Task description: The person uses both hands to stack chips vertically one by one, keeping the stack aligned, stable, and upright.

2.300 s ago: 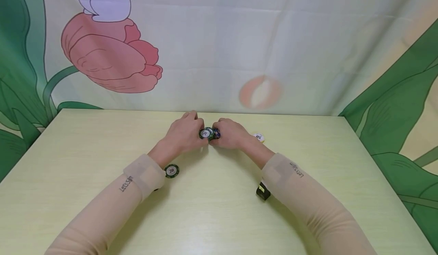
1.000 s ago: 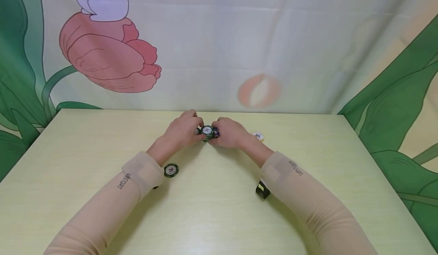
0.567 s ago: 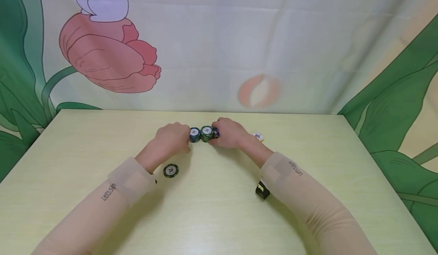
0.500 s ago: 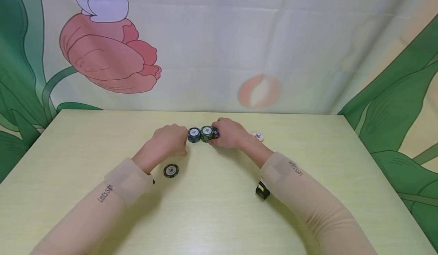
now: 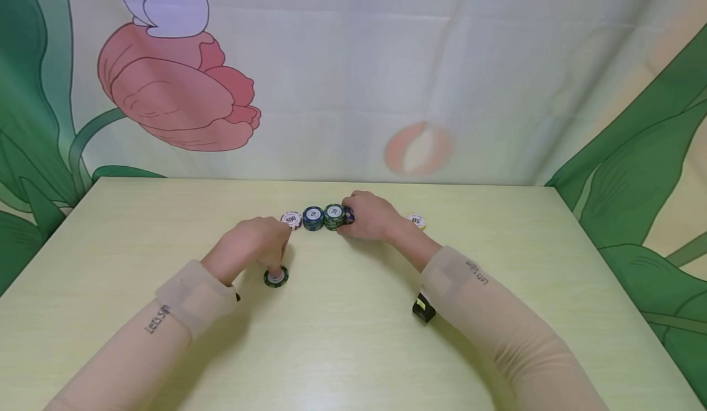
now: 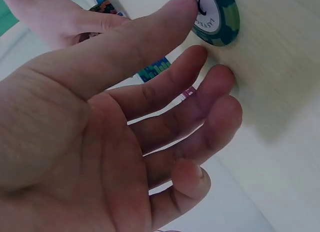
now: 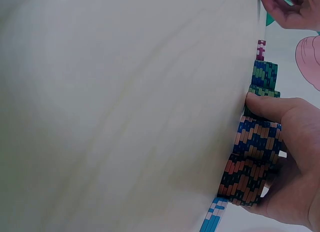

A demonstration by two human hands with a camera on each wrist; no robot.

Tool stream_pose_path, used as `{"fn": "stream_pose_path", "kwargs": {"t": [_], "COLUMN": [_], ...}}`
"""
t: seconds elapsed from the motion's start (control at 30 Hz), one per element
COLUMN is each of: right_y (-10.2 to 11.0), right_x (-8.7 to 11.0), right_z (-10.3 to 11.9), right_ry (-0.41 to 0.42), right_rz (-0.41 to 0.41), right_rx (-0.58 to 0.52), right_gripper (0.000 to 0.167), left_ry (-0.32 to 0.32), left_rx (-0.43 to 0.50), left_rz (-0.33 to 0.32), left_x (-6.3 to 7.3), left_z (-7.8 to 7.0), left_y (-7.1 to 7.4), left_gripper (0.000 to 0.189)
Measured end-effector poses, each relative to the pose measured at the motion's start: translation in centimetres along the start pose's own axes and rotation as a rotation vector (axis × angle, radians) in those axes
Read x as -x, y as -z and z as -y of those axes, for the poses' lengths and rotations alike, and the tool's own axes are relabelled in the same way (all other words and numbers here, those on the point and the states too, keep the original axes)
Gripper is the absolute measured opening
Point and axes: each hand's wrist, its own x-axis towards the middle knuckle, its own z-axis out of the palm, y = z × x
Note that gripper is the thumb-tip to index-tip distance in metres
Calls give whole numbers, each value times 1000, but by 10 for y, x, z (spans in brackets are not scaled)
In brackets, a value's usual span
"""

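My left hand reaches over a loose green poker chip lying flat on the table. In the left wrist view its thumb overlaps the chip's face, while the other fingers are loosely bent beside it. My right hand grips the row of poker chips from the right. In the right wrist view, the thumb presses a green stack, and the fingers pass behind a blue-and-orange stack and a black-and-orange stack. A blue stack adjoins the green one, with white 500 chips at its left.
Right of my right hand lie white chips with a yellow edge. A small black object with a yellow-green mark shows by the right sleeve. Behind the pale table hangs a printed curtain.
My left hand has left the stacks, moving left and nearer to me, down to the loose green chip. The blue stack and white 500 chips are uncovered. My right hand has stayed put.
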Motion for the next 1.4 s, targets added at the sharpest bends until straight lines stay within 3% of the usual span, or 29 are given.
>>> {"fn": "stream_pose_path", "kwargs": {"t": [0.17, 0.57, 0.9, 1.4], "right_y": [1, 0, 0, 0], "right_x": [1, 0, 1, 1], "right_z": [2, 1, 0, 0], "right_ry": [-6, -9, -1, -4], "right_rz": [5, 8, -2, -9], "right_rx": [0, -1, 2, -10], "right_gripper": [47, 49, 48, 47], "left_ry": [-13, -27, -80, -91], "left_rx": [-6, 88, 164, 178], "left_rz": [-10, -42, -167, -252], "left_x": [-1, -5, -15, -28], "left_z": [1, 3, 1, -6], "left_y": [-1, -2, -9, -14], "left_gripper": [24, 17, 17, 21]}}
